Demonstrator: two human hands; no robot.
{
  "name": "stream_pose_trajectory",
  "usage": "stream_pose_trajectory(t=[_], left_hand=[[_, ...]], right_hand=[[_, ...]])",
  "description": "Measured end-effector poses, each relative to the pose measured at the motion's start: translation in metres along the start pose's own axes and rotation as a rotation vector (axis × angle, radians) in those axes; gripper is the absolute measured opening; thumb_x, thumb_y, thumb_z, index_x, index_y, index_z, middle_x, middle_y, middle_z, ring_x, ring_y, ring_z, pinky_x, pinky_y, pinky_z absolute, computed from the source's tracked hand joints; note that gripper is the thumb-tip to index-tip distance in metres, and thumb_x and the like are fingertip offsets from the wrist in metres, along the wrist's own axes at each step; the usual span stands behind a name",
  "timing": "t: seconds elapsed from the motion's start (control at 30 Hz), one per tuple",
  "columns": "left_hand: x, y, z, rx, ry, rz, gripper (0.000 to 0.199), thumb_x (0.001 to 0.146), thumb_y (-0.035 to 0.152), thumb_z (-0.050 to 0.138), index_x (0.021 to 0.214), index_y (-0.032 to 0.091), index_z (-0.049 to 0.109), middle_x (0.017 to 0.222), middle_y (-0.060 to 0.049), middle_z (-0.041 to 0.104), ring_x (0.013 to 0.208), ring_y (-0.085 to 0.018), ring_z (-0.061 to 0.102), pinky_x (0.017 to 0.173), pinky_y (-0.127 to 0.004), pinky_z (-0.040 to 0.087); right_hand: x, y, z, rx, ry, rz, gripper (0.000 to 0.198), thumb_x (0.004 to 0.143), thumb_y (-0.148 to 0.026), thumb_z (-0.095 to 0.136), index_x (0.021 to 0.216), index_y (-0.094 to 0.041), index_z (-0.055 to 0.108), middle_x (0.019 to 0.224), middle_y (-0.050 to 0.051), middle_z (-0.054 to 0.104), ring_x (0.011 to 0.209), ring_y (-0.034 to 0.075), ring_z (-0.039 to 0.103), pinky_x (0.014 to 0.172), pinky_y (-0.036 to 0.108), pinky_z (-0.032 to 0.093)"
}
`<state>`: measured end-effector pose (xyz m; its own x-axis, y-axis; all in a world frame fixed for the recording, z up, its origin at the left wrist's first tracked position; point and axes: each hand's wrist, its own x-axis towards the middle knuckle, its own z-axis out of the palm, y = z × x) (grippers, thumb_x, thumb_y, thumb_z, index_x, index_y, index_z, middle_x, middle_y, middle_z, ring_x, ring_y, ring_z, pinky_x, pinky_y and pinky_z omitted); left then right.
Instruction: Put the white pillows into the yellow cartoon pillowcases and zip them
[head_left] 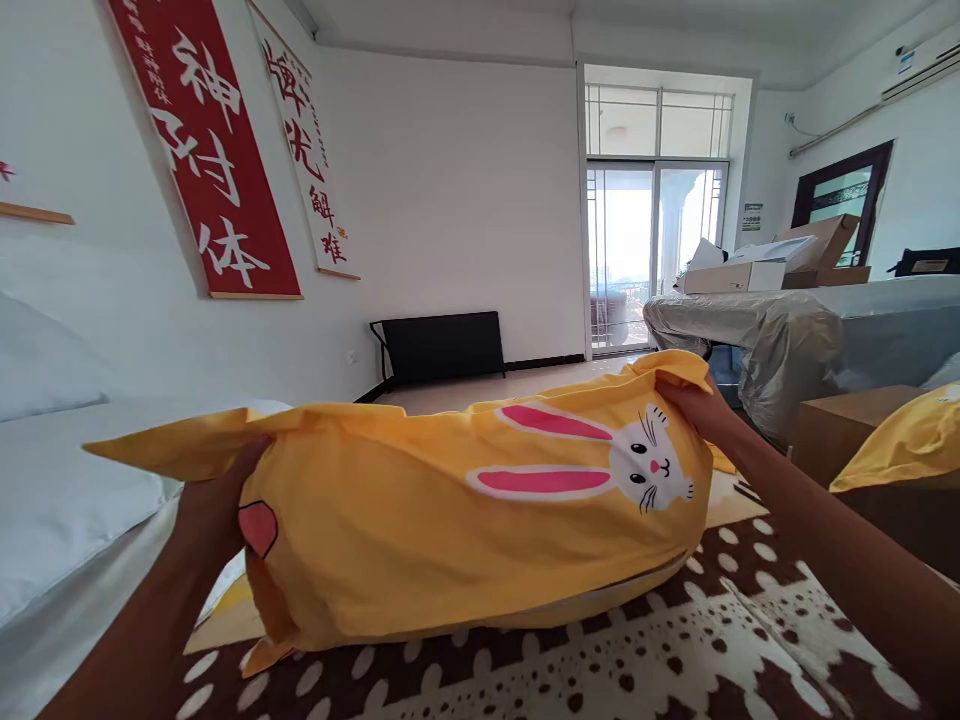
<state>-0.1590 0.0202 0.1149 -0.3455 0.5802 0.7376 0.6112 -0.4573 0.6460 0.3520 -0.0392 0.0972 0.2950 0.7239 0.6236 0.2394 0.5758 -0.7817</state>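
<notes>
A yellow pillowcase (420, 520) with a white rabbit print stretches sideways in front of me, above a brown and white patterned cover. It looks bulky, as if filled, but its inside is hidden. My left hand (229, 490) is closed around the upper left end, where a pointed corner sticks out to the left. At the upper right corner, near the rabbit's face, my right hand (686, 400) grips the cloth; its fingertips are hidden by the fabric.
White pillows (60, 490) lie at the left. On the right, a yellow cloth (911, 435) rests on a cardboard box (840, 405). Behind it stands a plastic-covered table (787, 320) bearing boxes. A black folded frame (446, 345) leans by the far wall.
</notes>
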Motion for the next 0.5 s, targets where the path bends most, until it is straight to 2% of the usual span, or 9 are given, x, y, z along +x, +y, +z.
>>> stream_pose_trajectory(t=[0.07, 0.13, 0.17, 0.23, 0.3, 0.37, 0.43, 0.5], left_hand=[[-0.003, 0.019, 0.006, -0.074, -0.053, -0.074, 0.042, 0.062, 0.048, 0.064, 0.087, 0.014, 0.057, 0.076, -0.005, 0.062, 0.065, -0.019, 0.058, 0.056, -0.032, 0.051], [-0.012, 0.040, 0.009, -0.079, -0.109, -0.096, 0.042, 0.055, 0.041, 0.071, 0.085, 0.015, 0.061, 0.082, -0.003, 0.063, 0.070, -0.017, 0.057, 0.058, -0.028, 0.049], [-0.019, 0.051, 0.010, -0.056, -0.125, -0.064, 0.038, 0.055, 0.040, 0.070, 0.082, 0.015, 0.061, 0.079, -0.002, 0.062, 0.069, -0.015, 0.055, 0.058, -0.026, 0.046], [-0.036, 0.071, 0.011, 0.025, -0.120, 0.085, 0.024, 0.061, 0.038, 0.063, 0.071, 0.016, 0.058, 0.064, 0.004, 0.054, 0.061, -0.010, 0.046, 0.056, -0.022, 0.038], [-0.053, 0.086, 0.013, 0.105, -0.013, 0.281, 0.021, 0.067, 0.035, 0.056, 0.059, 0.017, 0.048, 0.052, 0.007, 0.038, 0.053, -0.007, 0.033, 0.053, -0.022, 0.030], [-0.067, 0.096, 0.015, 0.135, 0.131, 0.415, 0.028, 0.068, 0.031, 0.055, 0.053, 0.017, 0.037, 0.048, 0.007, 0.027, 0.051, -0.007, 0.025, 0.051, -0.023, 0.026], [-0.073, 0.100, 0.014, 0.102, 0.248, 0.466, 0.032, 0.067, 0.028, 0.057, 0.051, 0.018, 0.032, 0.047, 0.008, 0.024, 0.050, -0.007, 0.023, 0.050, -0.023, 0.024], [-0.069, 0.100, 0.009, 0.051, 0.325, 0.427, 0.035, 0.067, 0.027, 0.060, 0.050, 0.018, 0.031, 0.047, 0.008, 0.024, 0.049, -0.006, 0.023, 0.050, -0.024, 0.023]], right_hand=[[-0.004, -0.018, 0.019, -0.143, -0.072, -0.233, 0.020, 0.068, -0.036, 0.065, 0.079, -0.020, 0.059, 0.074, 0.002, 0.063, 0.067, 0.017, 0.056, 0.059, 0.029, 0.046], [-0.012, -0.033, 0.035, -0.294, -0.114, -0.391, 0.013, 0.070, -0.031, 0.059, 0.076, -0.021, 0.054, 0.071, -0.001, 0.059, 0.065, 0.014, 0.051, 0.060, 0.026, 0.041], [-0.017, -0.039, 0.042, -0.370, -0.116, -0.422, 0.011, 0.069, -0.029, 0.057, 0.075, -0.021, 0.051, 0.068, -0.002, 0.056, 0.062, 0.013, 0.048, 0.059, 0.025, 0.039], [-0.029, -0.046, 0.055, -0.516, -0.092, -0.435, 0.010, 0.067, -0.026, 0.055, 0.072, -0.023, 0.047, 0.060, -0.005, 0.052, 0.056, 0.012, 0.042, 0.057, 0.024, 0.035], [-0.039, -0.049, 0.066, -0.647, -0.070, -0.466, 0.011, 0.065, -0.026, 0.055, 0.070, -0.023, 0.046, 0.055, -0.006, 0.049, 0.052, 0.012, 0.038, 0.054, 0.024, 0.031], [-0.048, -0.050, 0.072, -0.725, -0.045, -0.532, 0.010, 0.065, -0.025, 0.055, 0.070, -0.023, 0.046, 0.054, -0.005, 0.049, 0.050, 0.012, 0.039, 0.053, 0.025, 0.028], [-0.052, -0.050, 0.072, -0.761, -0.004, -0.602, 0.008, 0.067, -0.024, 0.053, 0.069, -0.023, 0.045, 0.054, -0.004, 0.051, 0.049, 0.013, 0.040, 0.053, 0.025, 0.027], [-0.049, -0.049, 0.065, -0.776, 0.065, -0.650, 0.006, 0.068, -0.023, 0.051, 0.070, -0.023, 0.045, 0.053, -0.004, 0.050, 0.048, 0.012, 0.039, 0.053, 0.025, 0.027]])
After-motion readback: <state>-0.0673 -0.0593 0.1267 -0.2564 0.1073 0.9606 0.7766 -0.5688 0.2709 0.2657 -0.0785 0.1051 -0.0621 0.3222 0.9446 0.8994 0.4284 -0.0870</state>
